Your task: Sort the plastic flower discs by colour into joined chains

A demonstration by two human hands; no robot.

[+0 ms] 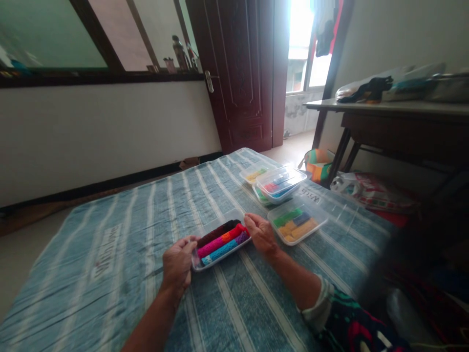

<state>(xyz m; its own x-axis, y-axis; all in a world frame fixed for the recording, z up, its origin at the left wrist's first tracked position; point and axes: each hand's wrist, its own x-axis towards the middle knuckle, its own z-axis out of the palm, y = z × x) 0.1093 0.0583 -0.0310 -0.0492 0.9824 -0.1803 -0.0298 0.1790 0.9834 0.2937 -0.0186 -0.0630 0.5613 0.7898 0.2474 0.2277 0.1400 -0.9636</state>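
A clear plastic tray (pixel 216 227) lies on the striped blue cloth in front of me. It holds rolled knitted strips in dark brown, red, pink, orange, purple and blue (pixel 222 240). My left hand (pixel 178 264) grips the tray's left end, fingers curled over its rim. My right hand (pixel 260 232) grips the tray's right end, fingers bent against the rim beside the red roll.
To the right sits another clear tray (pixel 318 218) with green, yellow and blue pieces. Behind it are stacked trays (pixel 301 177) with colourful contents. A dark table (pixel 395 112) stands at the right, bags (pixel 361 188) beneath it. A dark wooden door (pixel 242 73) is ahead.
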